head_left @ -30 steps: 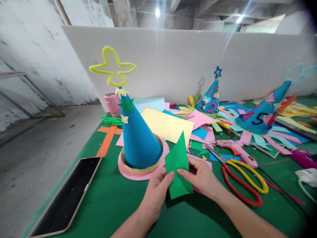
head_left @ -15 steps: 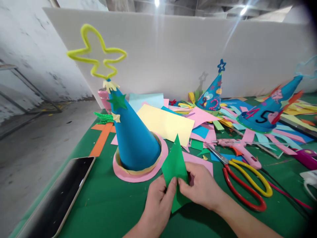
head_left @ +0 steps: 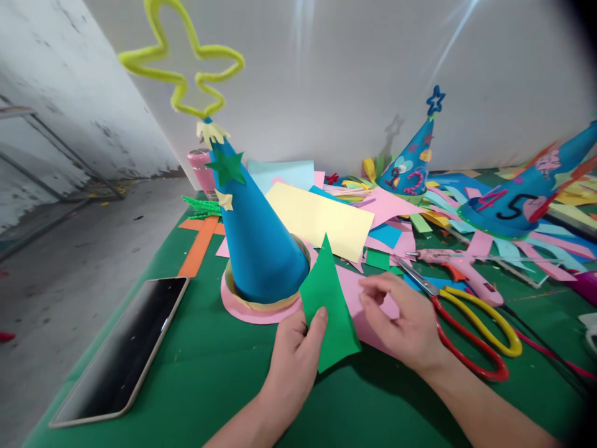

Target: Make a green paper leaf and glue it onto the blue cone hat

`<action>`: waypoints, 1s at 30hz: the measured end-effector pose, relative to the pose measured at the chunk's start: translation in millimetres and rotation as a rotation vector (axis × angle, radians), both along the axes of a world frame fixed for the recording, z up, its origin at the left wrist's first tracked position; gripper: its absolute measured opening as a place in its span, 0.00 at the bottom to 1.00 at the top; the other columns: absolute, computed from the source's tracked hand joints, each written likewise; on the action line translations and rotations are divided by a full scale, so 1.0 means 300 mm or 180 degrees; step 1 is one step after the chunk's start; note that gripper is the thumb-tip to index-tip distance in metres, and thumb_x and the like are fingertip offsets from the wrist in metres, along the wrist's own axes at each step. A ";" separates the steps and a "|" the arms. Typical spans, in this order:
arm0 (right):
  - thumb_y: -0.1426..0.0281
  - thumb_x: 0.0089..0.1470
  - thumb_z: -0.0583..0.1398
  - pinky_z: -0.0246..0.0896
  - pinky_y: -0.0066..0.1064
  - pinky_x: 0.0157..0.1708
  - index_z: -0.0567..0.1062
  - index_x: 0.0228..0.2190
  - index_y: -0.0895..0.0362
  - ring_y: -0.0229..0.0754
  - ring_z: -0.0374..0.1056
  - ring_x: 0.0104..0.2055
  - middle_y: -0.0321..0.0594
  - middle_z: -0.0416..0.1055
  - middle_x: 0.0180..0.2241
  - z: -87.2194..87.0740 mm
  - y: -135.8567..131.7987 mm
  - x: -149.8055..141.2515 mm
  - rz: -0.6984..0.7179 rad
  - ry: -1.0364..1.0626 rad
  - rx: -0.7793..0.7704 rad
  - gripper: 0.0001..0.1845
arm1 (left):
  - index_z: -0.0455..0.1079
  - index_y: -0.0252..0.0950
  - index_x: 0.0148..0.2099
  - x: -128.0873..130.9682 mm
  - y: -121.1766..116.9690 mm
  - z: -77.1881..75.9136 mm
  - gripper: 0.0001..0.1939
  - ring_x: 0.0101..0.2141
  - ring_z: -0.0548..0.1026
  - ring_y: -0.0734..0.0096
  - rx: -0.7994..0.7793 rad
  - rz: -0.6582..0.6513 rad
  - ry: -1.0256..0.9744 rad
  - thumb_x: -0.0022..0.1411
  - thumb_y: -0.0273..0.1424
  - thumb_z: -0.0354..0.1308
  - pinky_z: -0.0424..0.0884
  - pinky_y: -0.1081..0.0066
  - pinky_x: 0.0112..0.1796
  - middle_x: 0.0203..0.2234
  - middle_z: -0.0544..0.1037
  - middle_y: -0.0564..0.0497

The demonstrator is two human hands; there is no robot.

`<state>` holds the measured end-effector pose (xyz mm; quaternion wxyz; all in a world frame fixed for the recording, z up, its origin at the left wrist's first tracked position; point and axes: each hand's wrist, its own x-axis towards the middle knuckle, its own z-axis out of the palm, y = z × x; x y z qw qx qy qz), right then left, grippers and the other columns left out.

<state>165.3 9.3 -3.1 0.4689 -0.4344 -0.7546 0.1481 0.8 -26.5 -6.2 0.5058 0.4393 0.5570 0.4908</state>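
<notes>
Pinching the green paper (head_left: 333, 336) near its left edge, thumb on top, the left hand (head_left: 296, 348) holds it above the table (head_left: 209, 367), its pointed tip toward twelve o'clock. Beside the paper at three o'clock is the right hand (head_left: 410, 323), apart from it; its fingers are curled, thumb and forefinger close, with nothing visible between them.

At ten o'clock, a blue cone hat (head_left: 261, 255) looks partly decorated: a pink brim (head_left: 261, 316) runs around its base, a yellow outline (head_left: 181, 76) tops it, and a green star (head_left: 227, 167) and cream star (head_left: 224, 200) sit on its side. Much of the facing side is bare; the small hat (head_left: 405, 171) at one o'clock and number hat (head_left: 517, 205) at two carry more pieces. The green paper seems barely worked, a plain pointed sheet. Scissors (head_left: 436, 294) lie at three, not in hand.
</notes>
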 end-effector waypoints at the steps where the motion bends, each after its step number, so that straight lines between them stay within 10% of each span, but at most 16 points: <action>1: 0.74 0.51 0.57 0.61 0.29 0.31 0.70 0.33 0.56 0.37 0.64 0.30 0.37 0.69 0.28 0.001 -0.011 -0.016 0.0292 -0.0127 -0.0025 0.05 | 0.65 0.34 0.22 0.002 0.001 -0.002 0.17 0.18 0.59 0.77 0.0004 -0.0042 0.0045 0.54 0.42 0.55 0.56 0.76 0.19 0.15 0.62 0.57; 17: 0.73 0.54 0.52 0.53 0.31 0.27 0.69 0.25 0.59 0.40 0.59 0.27 0.39 0.65 0.23 -0.008 -0.047 -0.080 0.0323 -0.1416 0.0138 0.08 | 0.61 0.34 0.24 0.011 -0.016 -0.037 0.14 0.23 0.66 0.69 0.1585 -0.0405 0.2263 0.62 0.28 0.44 0.64 0.70 0.26 0.20 0.66 0.49; 30: 0.76 0.48 0.52 0.51 0.28 0.24 0.65 0.23 0.57 0.36 0.56 0.24 0.34 0.60 0.20 0.018 -0.033 -0.054 0.0384 -0.0957 -0.0138 0.05 | 0.68 0.32 0.27 0.002 0.011 0.017 0.13 0.26 0.66 0.71 0.0197 -0.0648 -0.0046 0.59 0.35 0.53 0.65 0.72 0.30 0.22 0.70 0.52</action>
